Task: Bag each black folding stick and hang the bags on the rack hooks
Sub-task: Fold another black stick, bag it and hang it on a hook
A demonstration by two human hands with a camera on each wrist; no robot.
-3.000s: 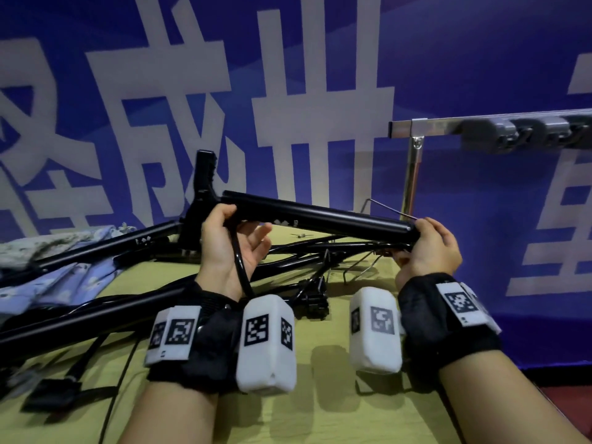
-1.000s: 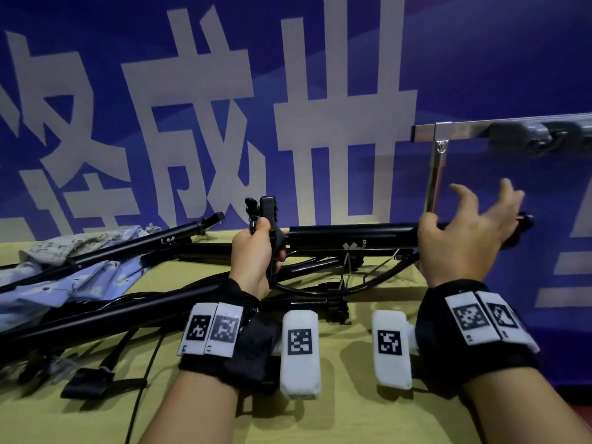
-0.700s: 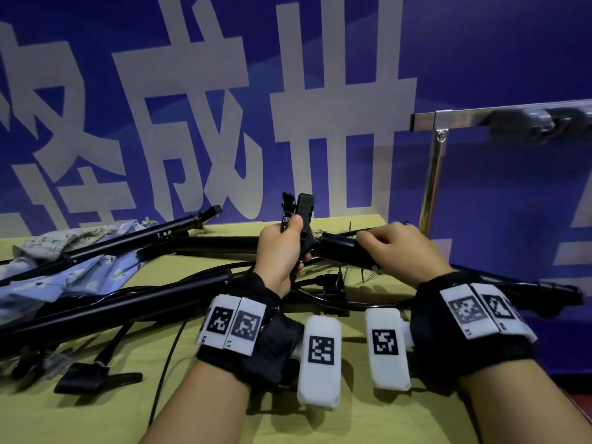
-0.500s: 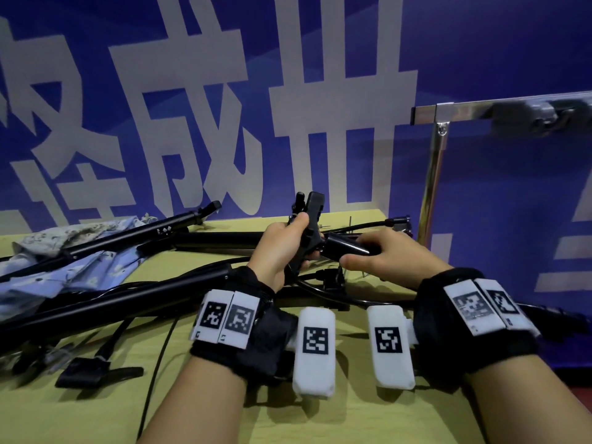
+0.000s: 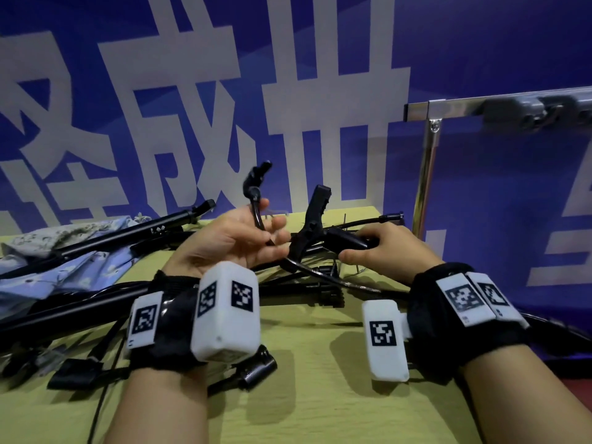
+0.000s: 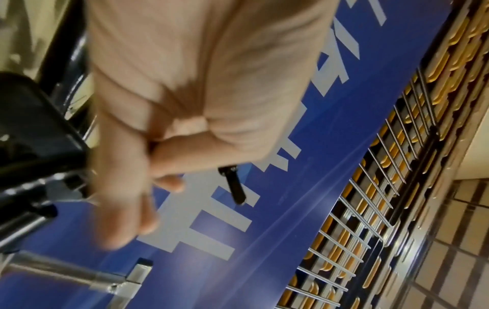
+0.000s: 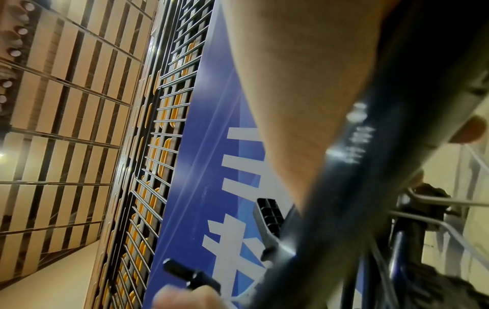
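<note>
folding stick (image 5: 346, 241) unbagged, gripped by right hand (image 5: 389, 251); left hand (image 5: 230, 245) pinches its cord (image 5: 256, 206); rack hooks (image 5: 541, 112) bare, cloth bags (image 5: 64, 251) unused; all bagging remains.

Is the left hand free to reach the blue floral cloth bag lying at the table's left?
Probably not yet: the left hand pinches a black strap, though nothing blocks the way to the cloth bag.
</note>
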